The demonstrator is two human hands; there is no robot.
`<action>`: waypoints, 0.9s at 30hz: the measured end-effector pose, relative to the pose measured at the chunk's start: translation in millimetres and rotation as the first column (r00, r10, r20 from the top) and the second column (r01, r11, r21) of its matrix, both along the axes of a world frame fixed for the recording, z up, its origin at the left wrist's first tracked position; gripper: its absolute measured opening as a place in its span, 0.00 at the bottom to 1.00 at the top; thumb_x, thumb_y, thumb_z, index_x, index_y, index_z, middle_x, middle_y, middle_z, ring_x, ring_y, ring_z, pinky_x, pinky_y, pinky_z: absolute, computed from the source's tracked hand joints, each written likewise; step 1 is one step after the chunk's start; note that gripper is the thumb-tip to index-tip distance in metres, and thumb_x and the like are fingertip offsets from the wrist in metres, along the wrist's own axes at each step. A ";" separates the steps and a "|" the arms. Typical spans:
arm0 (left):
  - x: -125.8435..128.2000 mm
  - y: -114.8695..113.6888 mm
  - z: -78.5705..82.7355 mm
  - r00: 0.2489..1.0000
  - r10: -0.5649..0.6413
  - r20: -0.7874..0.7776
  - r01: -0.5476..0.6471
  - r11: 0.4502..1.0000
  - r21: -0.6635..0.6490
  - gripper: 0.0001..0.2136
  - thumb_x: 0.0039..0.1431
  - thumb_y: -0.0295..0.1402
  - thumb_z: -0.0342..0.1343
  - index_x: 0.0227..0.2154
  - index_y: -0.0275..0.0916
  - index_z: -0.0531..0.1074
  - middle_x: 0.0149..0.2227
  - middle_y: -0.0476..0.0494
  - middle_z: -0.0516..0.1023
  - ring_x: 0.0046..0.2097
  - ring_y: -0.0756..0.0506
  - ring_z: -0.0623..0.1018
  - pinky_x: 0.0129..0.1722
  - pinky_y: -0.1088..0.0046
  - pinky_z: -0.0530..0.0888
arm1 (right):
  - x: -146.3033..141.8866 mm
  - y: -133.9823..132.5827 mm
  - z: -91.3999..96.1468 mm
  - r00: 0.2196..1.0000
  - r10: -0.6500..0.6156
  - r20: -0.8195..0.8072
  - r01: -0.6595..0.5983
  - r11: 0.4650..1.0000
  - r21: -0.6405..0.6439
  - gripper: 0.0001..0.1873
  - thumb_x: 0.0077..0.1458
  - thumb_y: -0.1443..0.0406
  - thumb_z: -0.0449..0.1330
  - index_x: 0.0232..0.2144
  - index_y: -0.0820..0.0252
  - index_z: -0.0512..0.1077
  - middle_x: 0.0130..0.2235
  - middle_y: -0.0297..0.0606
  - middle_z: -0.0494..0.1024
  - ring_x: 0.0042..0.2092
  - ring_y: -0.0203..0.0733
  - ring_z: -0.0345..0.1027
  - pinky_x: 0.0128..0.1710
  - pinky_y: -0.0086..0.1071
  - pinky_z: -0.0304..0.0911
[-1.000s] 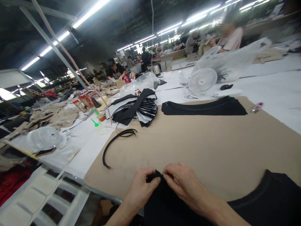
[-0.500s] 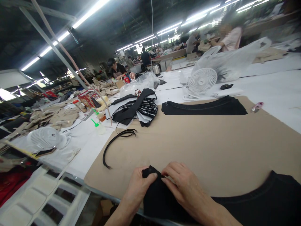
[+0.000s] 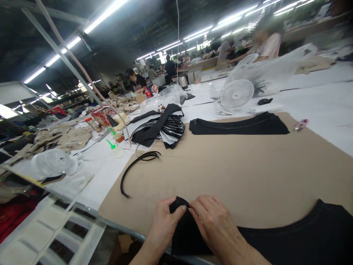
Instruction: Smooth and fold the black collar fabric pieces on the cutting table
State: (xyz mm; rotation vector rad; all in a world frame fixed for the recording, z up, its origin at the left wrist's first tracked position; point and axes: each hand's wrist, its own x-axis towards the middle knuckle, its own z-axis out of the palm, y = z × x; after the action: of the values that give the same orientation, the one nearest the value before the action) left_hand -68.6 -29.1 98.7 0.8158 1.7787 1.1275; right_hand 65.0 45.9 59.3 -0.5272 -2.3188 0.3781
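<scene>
A black fabric piece [image 3: 190, 232] lies at the near edge of the table, one corner raised between my hands. My left hand [image 3: 167, 219] pinches that corner, thumb on top. Right beside it, my right hand [image 3: 212, 217] grips the fabric's edge with its fingertips, close to the left thumb. More black fabric [image 3: 298, 235] with a curved edge spreads to the right; whether it is the same piece I cannot tell, since my right hand and forearm cover the part between.
Brown paper [image 3: 234, 165] covers the table in front of me. On it lie black cords [image 3: 132, 167], a stack of curved black pieces [image 3: 239, 125] and pink-handled snips [image 3: 301, 125]. A fanned black-and-white bundle [image 3: 162, 127], white fans [image 3: 237, 94] and a plastic bag [image 3: 275, 70] are farther off. Other people work behind.
Both hands have shifted slightly, with the right hand's fingers closer to the left thumb. The pinched fabric corner has curled over a little more.
</scene>
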 end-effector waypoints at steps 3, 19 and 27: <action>1.1 0.6 0.2 1.000 -0.002 -0.015 0.002 1.000 0.015 0.13 0.47 0.41 0.57 0.21 0.36 0.66 0.20 0.52 0.63 0.25 0.51 0.61 0.25 0.75 0.60 | 0.5 -0.8 2.6 1.000 -0.013 -0.010 0.013 1.000 0.017 0.12 0.61 0.74 0.48 0.29 0.58 0.68 0.27 0.34 0.69 0.30 0.43 0.62 0.34 0.35 0.52; 8.3 -2.3 2.7 0.943 -0.041 -0.329 0.031 0.999 -0.038 0.12 0.55 0.38 0.50 0.21 0.37 0.64 0.22 0.51 0.62 0.28 0.50 0.62 0.28 0.75 0.59 | 0.1 1.3 0.7 0.997 0.022 0.067 -0.019 0.999 -0.048 0.14 0.60 0.75 0.47 0.27 0.57 0.67 0.26 0.35 0.70 0.28 0.41 0.67 0.30 0.32 0.60; 5.9 -2.5 -6.2 0.909 -0.029 -0.415 0.000 0.998 -0.070 0.09 0.50 0.33 0.51 0.18 0.39 0.66 0.20 0.51 0.62 0.28 0.48 0.64 0.29 0.73 0.60 | 5.1 17.0 -19.8 0.980 0.185 0.078 -0.177 0.979 -0.104 0.12 0.61 0.74 0.49 0.32 0.56 0.69 0.29 0.34 0.73 0.31 0.38 0.71 0.31 0.27 0.65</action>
State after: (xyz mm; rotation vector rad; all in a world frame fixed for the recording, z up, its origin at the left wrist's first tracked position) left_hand -62.7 -31.6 92.5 1.0871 2.1424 0.9220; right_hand 70.1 62.9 39.6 -0.3862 -2.4511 0.5659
